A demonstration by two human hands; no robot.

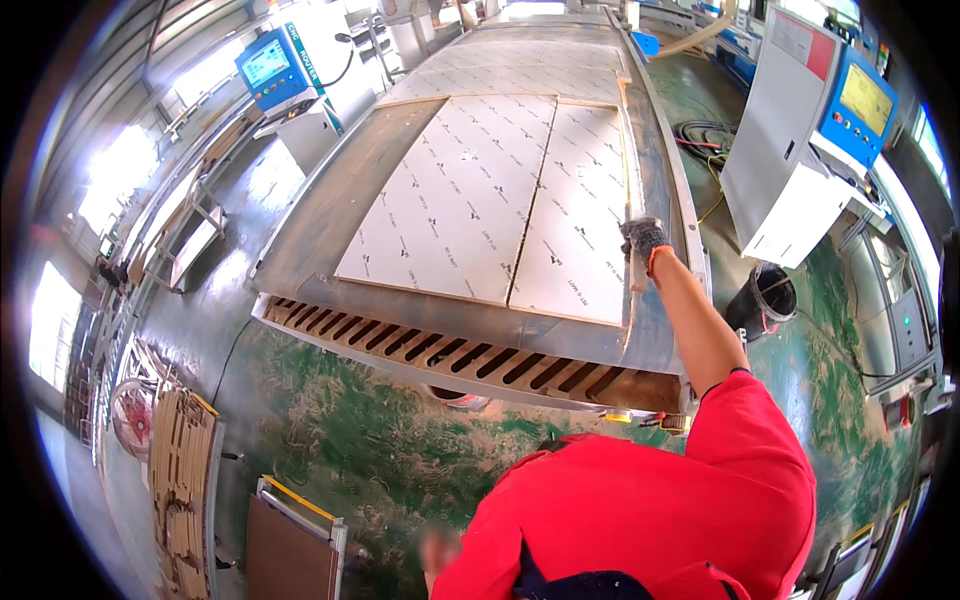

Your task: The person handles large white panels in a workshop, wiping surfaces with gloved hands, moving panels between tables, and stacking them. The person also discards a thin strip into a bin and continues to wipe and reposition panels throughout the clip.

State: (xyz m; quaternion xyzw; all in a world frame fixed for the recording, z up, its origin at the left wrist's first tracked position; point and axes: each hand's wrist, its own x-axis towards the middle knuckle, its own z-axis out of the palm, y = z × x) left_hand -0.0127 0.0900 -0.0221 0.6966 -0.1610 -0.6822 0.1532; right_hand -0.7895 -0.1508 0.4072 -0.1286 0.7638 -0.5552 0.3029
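My right hand [645,240], in a grey knit glove with an orange cuff, reaches out over the right edge of a big machine table [330,210] and grips a long thin offcut strip [630,160]. The strip runs along the right side of two white film-covered panels: a wide one [455,200] and a narrower one [580,225], split by a cut line. My left hand [440,550] hangs low by my red shirt over the green floor. It is blurred, and I see nothing in it.
A slotted grille [450,355] runs along the table's near edge. Blue-screened control cabinets stand at far left [275,65] and at right [860,105]. A black bucket [765,295] and cables [705,135] lie on the floor at right. A cart [295,540] and stacked boards [180,480] are at lower left.
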